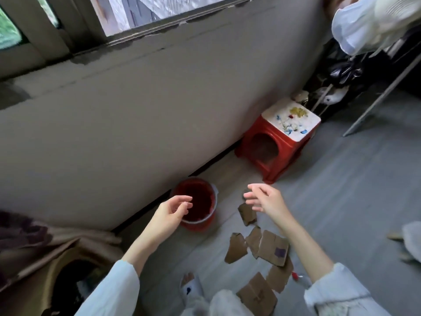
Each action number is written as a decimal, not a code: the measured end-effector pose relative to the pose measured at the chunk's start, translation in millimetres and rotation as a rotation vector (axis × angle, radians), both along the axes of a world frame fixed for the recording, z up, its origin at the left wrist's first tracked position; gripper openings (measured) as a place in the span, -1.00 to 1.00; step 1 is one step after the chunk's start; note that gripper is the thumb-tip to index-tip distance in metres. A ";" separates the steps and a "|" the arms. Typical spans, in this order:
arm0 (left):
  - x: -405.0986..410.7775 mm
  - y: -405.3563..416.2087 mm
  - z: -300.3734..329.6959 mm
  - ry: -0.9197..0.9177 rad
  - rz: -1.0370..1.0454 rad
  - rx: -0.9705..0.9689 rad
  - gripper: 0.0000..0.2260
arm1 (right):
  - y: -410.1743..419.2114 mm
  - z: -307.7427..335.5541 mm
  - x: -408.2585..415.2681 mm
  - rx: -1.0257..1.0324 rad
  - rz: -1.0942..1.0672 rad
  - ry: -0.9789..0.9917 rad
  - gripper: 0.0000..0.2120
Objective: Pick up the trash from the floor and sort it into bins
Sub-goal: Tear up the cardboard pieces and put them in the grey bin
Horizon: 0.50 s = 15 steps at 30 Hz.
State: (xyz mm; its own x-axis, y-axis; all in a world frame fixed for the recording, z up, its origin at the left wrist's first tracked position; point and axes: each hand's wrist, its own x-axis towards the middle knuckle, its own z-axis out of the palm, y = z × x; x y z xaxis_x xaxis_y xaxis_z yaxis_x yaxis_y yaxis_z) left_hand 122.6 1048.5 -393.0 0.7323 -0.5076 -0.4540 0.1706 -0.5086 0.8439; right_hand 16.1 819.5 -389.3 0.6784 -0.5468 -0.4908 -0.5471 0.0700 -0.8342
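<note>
Several torn brown cardboard pieces point(271, 247) lie scattered on the grey floor, from near my knees up toward the wall. A small red bucket point(200, 221) with a dark inside stands against the wall. My left hand point(169, 213) hovers at the bucket's near left rim, fingers loosely curled and holding nothing. My right hand point(265, 199) hangs to the right of the bucket, above the farthest cardboard piece point(247, 214), fingers spread and empty. A small white scrap with a dark mark point(190, 287) lies close to my knees.
A red plastic stool point(280, 137) with a white flowered top stands by the wall at the right. Behind it a dark rack point(341, 71) holds bags and shoes. A brown bag or box point(57, 270) sits at lower left. Grey fabric point(412, 238) lies at the right edge.
</note>
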 end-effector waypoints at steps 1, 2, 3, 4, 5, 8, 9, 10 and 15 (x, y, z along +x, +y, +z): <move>3.1 -3.4 -3.5 0.010 -0.021 0.013 -0.81 | -2.1 -4.1 -1.1 0.003 -0.011 0.014 -0.84; 6.4 -9.3 -7.9 0.018 -0.045 0.020 -0.81 | -5.7 -9.5 -2.9 0.006 -0.027 0.028 -0.85; 9.7 -16.3 -12.2 0.024 -0.068 0.026 -0.82 | -10.0 -14.6 -5.0 0.009 -0.048 0.040 -0.85; 11.8 -24.6 -16.6 0.031 -0.089 0.029 -0.82 | -15.4 -20.7 -7.7 0.013 -0.073 0.056 -0.86; 12.9 -33.4 -19.9 0.038 -0.112 0.035 -0.83 | -21.4 -26.5 -10.9 0.017 -0.100 0.073 -0.86; 15.7 -57.9 -33.1 0.029 -0.180 0.066 -0.83 | -39.0 -49.0 -20.4 0.038 -0.167 0.116 -0.85; 16.0 -66.9 -38.7 0.025 -0.202 0.082 -0.83 | -45.8 -58.4 -23.8 0.054 -0.176 0.130 -0.85; 15.4 -74.4 -44.4 0.019 -0.220 0.093 -0.82 | -51.9 -68.8 -26.9 0.071 -0.180 0.144 -0.86; 4.5 -118.2 -108.3 -0.005 -0.299 0.144 -0.81 | -86.0 -147.4 -40.0 0.095 -0.148 0.226 -0.85</move>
